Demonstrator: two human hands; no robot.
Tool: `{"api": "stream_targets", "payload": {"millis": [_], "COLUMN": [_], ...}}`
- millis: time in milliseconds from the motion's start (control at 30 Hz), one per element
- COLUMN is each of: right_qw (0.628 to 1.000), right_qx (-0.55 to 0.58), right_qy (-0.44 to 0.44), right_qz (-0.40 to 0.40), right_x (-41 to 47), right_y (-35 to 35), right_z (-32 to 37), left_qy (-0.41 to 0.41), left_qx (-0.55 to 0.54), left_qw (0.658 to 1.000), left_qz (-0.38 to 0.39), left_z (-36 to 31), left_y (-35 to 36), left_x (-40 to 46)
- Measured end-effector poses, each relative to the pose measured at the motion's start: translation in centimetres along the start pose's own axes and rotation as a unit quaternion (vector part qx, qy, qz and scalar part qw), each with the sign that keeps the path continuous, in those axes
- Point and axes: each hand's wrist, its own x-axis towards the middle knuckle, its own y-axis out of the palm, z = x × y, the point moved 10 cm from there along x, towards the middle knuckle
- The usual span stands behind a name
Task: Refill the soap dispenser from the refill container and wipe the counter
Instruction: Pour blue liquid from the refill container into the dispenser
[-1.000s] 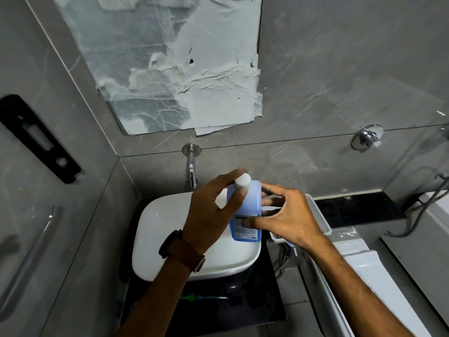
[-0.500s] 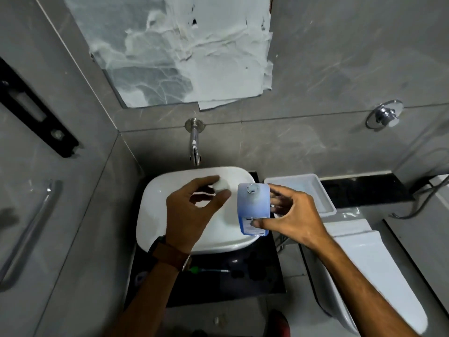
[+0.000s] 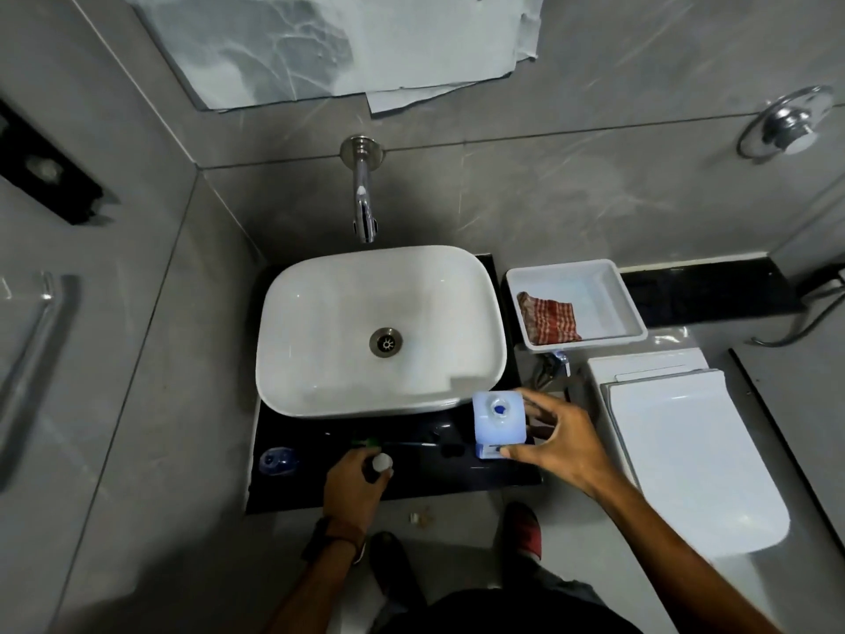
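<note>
My right hand point(image 3: 555, 439) grips a pale blue refill bottle point(image 3: 499, 417), upright with its mouth uncapped, at the front right corner of the black counter point(image 3: 457, 469). My left hand point(image 3: 354, 485) holds the small white cap point(image 3: 382, 461) low over the counter's front edge. A small clear blue soap dispenser point(image 3: 276, 460) stands at the counter's front left. A red checked cloth point(image 3: 548, 322) lies in a white tray point(image 3: 633, 308) right of the basin.
A white basin point(image 3: 320, 359) fills most of the counter, under a wall tap point(image 3: 365, 208). A white toilet point(image 3: 686, 459) stands to the right. A green-tipped item point(image 3: 366, 443) lies on the counter by my left hand. My feet are on the floor below.
The cap came off the bottle into my left hand, which dropped to the counter's front edge. My right hand lowered the bottle toward the counter's right corner. The view tilted downward.
</note>
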Motion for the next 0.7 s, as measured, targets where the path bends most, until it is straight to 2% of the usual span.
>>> {"api": "stream_targets", "payload": {"millis": [167, 367, 533, 700], "right_qw": [1.000, 0.997, 0.998, 0.998], "right_qx": [0.019, 0.044, 0.044, 0.046], "right_qy": [0.022, 0.051, 0.047, 0.050], "right_qz": [-0.011, -0.023, -0.019, -0.015], "right_x": [0.2, 1.2, 1.7, 1.8], "right_y": [1.5, 2.2, 2.6, 3.0], "right_z": [-2.1, -4.6, -4.4, -4.4], "left_qy": [-0.040, -0.034, -0.036, -0.048], "left_qx": [0.036, 0.061, 0.106, 0.106], "left_qw": [0.998, 0.997, 0.993, 0.992], "left_qz": [0.011, 0.017, 0.029, 0.038], "left_z": [1.3, 0.7, 0.9, 1.7], "left_y": [1.4, 1.9, 2.2, 2.4], "left_x": [0.9, 2.3, 3.2, 3.3]}}
